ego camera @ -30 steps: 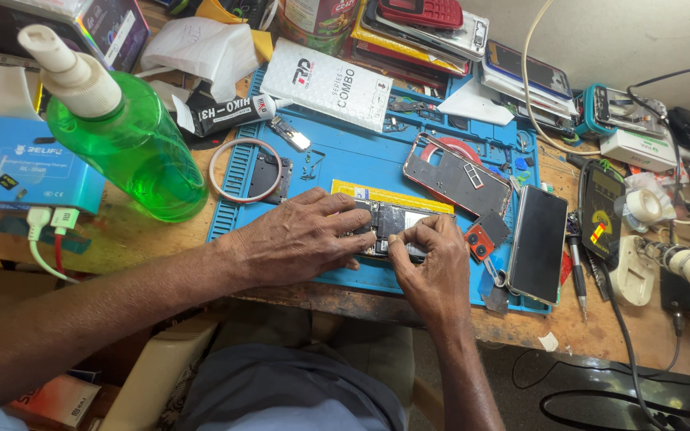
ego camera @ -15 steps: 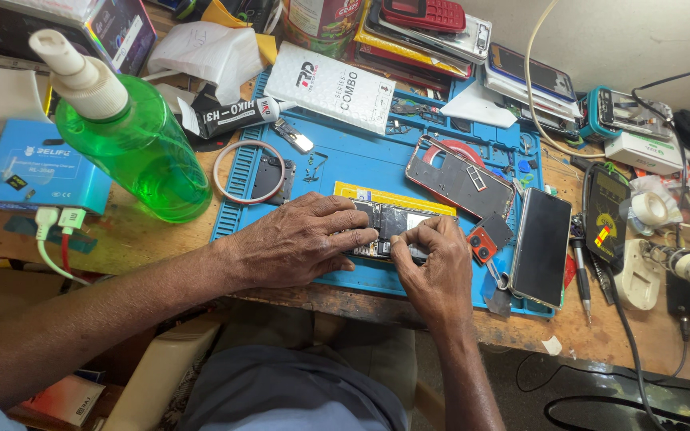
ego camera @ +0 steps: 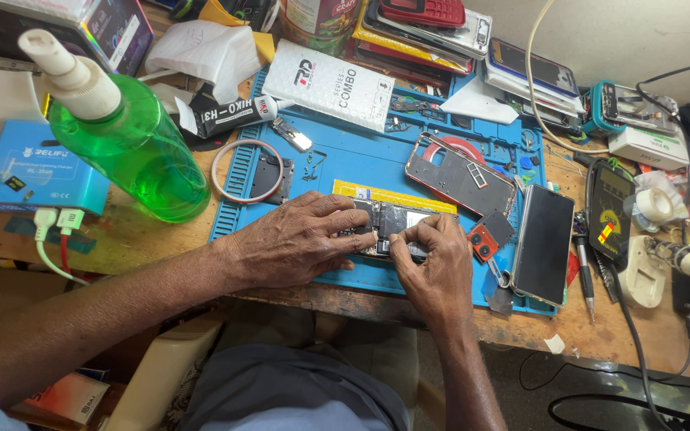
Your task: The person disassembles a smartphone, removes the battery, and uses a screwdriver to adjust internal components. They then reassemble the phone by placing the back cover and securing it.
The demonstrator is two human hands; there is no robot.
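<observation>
Cluttered wooden tabletop (ego camera: pixel 161 239), frame centre: both hands stay put, left hand (ego camera: pixel 301 239) pinning the opened black phone chassis (ego camera: pixel 389 223), right hand (ego camera: pixel 433 267) fingers still pinched closed on its lower edge.

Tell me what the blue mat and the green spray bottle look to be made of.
Blue mat: probably silicone or soft rubber, matte, with moulded ridges and small tray pockets along its edges. Green spray bottle: looks like clear glossy plastic; light shines through the green liquid, and its pump top is opaque white plastic. Both hands, left hand and right hand, rest on the opened phone.
</observation>
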